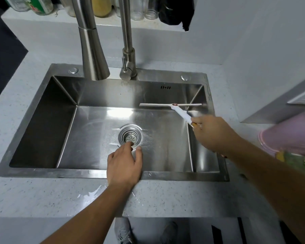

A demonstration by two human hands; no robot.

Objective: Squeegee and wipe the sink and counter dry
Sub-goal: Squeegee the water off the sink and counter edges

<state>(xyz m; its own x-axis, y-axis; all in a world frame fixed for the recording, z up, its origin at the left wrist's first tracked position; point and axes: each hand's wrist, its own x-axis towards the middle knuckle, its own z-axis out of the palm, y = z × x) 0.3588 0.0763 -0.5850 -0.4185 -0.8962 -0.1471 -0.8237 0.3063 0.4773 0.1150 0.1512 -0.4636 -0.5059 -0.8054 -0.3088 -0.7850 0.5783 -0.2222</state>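
A steel sink (42, 120) is set into a pale speckled counter (33, 196). My right hand (213, 132) is shut on the handle of a white squeegee (173, 105), whose blade lies along the foot of the sink's back wall at the right. My left hand (124, 164) reaches over the front rim with fingers apart, its fingertips at the round drain strainer (130, 136). It holds nothing. Water streaks show on the sink floor, and a small puddle (93, 193) sits on the counter by my left forearm.
A tall steel faucet (92, 55) and its lever base (128, 67) rise behind the sink. Jars and glasses line the back ledge (102, 7). A pink cloth-like item (289, 136) lies on the counter at the right, with a raised wall beyond it.
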